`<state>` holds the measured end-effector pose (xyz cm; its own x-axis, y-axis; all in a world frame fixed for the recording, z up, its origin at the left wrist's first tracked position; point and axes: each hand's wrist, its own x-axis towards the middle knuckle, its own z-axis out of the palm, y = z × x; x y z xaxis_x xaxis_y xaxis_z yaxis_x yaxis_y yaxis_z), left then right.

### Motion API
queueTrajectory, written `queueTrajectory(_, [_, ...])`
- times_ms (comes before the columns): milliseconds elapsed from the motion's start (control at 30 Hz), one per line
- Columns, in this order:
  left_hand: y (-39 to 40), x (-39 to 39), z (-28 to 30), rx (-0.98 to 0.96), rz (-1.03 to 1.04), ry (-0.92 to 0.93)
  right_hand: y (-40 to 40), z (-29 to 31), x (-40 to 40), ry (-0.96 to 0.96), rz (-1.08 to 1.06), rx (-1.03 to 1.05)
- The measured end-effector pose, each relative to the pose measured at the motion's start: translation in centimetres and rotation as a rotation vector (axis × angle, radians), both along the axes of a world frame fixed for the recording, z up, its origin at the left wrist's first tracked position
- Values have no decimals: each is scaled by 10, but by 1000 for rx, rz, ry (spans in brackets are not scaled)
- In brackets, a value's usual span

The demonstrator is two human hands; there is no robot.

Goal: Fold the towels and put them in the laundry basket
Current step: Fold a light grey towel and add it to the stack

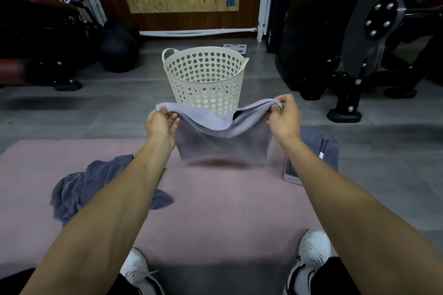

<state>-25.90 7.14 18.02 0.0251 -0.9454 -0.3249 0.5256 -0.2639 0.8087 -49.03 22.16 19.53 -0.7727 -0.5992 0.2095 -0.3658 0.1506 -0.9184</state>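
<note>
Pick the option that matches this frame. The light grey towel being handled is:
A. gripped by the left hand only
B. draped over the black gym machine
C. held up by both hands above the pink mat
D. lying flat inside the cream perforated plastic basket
C: the left hand and right hand each grip an upper corner of the light grey towel, which hangs above the pink mat, in front of the cream perforated plastic basket.

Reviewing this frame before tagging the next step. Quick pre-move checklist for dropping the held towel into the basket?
1. Left hand grips a top corner of the light grey towel: ok.
2. Right hand pinches the other top corner: ok.
3. Towel folded enough: not ok, it hangs doubled and sags in the middle.
4. Towel clear of the pink mat: ok, a shadow shows under its lower edge.
5. Laundry basket upright, opening free: ok; its bottom cannot be seen.
6. Other towels: not ok, the dark towel lies crumpled on the mat at left.
</note>
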Motion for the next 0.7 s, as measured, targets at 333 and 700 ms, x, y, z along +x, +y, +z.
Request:
queueTrajectory(333, [71,67,-120,398,-7,-278,71,-110,43,-33,-45,347])
queueTrajectory(700, [173,102,-184,560,65,-300,186,-205,109,-239,-132,522])
